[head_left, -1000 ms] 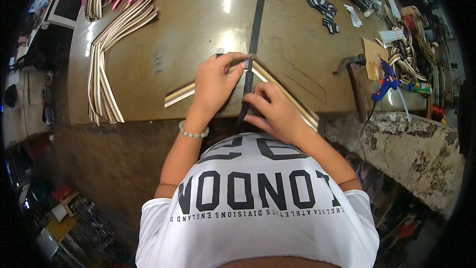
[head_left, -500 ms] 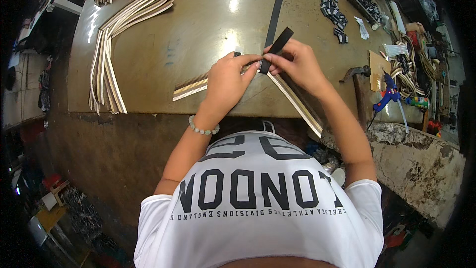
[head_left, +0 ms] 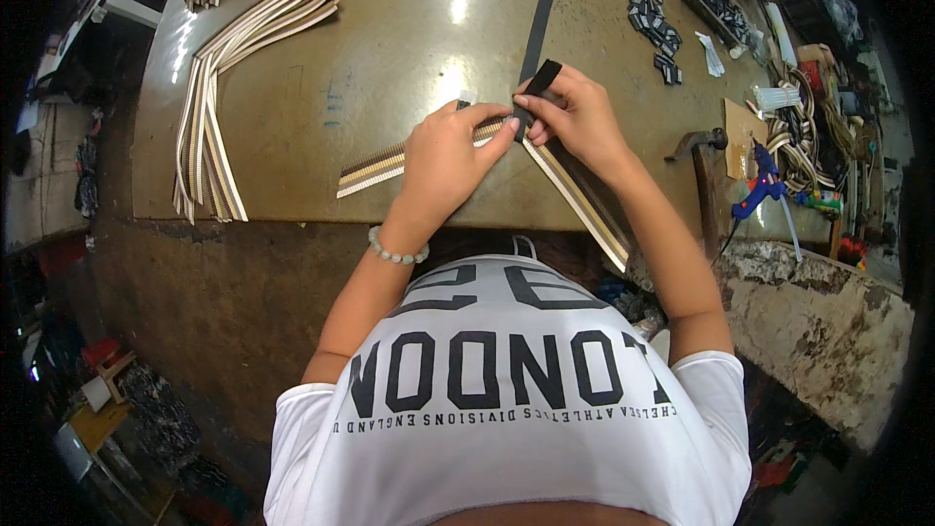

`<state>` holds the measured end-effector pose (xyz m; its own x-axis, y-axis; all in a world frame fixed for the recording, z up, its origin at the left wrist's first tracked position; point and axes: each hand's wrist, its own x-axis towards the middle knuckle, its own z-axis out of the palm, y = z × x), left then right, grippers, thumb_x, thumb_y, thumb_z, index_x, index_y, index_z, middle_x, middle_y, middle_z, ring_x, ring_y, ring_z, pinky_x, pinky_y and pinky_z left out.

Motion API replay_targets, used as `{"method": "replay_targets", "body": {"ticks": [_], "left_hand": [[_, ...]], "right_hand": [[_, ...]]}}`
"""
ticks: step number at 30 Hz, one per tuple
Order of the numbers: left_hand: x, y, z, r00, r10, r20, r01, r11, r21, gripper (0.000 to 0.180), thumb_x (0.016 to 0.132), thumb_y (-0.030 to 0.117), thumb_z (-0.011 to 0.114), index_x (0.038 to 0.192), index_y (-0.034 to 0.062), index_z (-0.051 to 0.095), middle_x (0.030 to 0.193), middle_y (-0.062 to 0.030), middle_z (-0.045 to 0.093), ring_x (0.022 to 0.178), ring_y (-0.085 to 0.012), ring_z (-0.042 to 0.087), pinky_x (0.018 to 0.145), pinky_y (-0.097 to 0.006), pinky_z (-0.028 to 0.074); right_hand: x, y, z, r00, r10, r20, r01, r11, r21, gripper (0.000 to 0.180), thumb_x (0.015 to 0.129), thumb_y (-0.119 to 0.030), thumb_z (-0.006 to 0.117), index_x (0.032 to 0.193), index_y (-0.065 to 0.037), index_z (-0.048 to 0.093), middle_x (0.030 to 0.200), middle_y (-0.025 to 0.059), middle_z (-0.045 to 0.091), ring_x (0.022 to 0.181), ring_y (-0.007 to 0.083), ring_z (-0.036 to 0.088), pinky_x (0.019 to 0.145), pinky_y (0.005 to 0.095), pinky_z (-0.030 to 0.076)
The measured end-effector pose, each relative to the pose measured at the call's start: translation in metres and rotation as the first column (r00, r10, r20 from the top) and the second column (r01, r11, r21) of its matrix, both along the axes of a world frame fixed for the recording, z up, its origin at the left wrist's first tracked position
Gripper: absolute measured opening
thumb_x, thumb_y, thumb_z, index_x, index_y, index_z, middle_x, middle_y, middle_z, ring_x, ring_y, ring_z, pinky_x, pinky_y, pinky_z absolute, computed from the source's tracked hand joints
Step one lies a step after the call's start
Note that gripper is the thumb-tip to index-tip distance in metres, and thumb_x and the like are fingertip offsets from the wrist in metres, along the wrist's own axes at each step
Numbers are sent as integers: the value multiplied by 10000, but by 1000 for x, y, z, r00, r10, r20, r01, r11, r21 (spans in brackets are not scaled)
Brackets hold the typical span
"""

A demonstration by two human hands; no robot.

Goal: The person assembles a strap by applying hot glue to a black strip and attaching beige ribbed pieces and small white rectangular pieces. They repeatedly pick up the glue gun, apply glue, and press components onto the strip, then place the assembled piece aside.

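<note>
Right hand (head_left: 577, 117) pinches flat black strap (head_left: 542, 77) at bent brown-cream striped band (head_left: 577, 205); left hand (head_left: 451, 153) seemingly pinches band. Right of band: dark-headed hammer (head_left: 704, 164), blue glue gun (head_left: 763, 185).

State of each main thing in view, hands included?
left hand, pinching striped strap at its bend
right hand, pinching black strip
striped strap, bent into an angle
black strip, held end raised
hammer, lying unheld
blue glue gun, lying unheld
strap bundle, bent
small black pieces, loosely piled
</note>
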<state>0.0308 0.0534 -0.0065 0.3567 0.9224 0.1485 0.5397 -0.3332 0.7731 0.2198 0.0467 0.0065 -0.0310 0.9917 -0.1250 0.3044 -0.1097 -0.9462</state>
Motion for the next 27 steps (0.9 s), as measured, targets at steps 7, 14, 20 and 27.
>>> {"method": "replay_targets", "body": {"ticks": [7, 14, 20, 27], "left_hand": [[9, -11, 1, 993, 10, -116, 10, 986, 169, 311, 878, 321, 696, 1166, 204, 703, 764, -97, 603, 629, -279, 604, 579, -392, 486], [6, -16, 4, 974, -51, -221, 102, 969, 226, 281, 930, 269, 627, 1199, 218, 693, 730, -84, 552, 629, -273, 606, 561, -380, 482], [1, -15, 2, 990, -90, -105, 102, 988, 116, 287, 925, 242, 630, 1200, 197, 698, 760, -98, 611, 642, -274, 611, 586, -375, 480], [1, -12, 5, 991, -63, -116, 67, 997, 31, 281, 918, 240, 641, 1184, 184, 714, 678, -109, 574, 602, -261, 562, 568, -378, 435]], "right_hand": [[3, 6, 7, 982, -48, 182, 73, 988, -133, 243, 886, -146, 734, 871, 58, 603, 726, 87, 628, 627, 159, 667, 535, 275, 539], [-23, -52, 15, 824, -131, 551, -32, 961, 276, 181, 892, -66, 623, 1037, 38, 592, 1103, 240, 596, 967, 421, 584, 836, 456, 489], [-13, -87, -21, 765, -137, 629, -194, 883, 428, 500, 770, 68, 595, 1265, 6, 567, 1248, 167, 544, 1078, 367, 520, 941, 427, 464], [-12, -85, -18, 662, -97, 743, -324, 857, 400, 587, 752, 13, 615, 1333, -52, 559, 1369, 83, 529, 1067, 306, 512, 925, 417, 462]]}}
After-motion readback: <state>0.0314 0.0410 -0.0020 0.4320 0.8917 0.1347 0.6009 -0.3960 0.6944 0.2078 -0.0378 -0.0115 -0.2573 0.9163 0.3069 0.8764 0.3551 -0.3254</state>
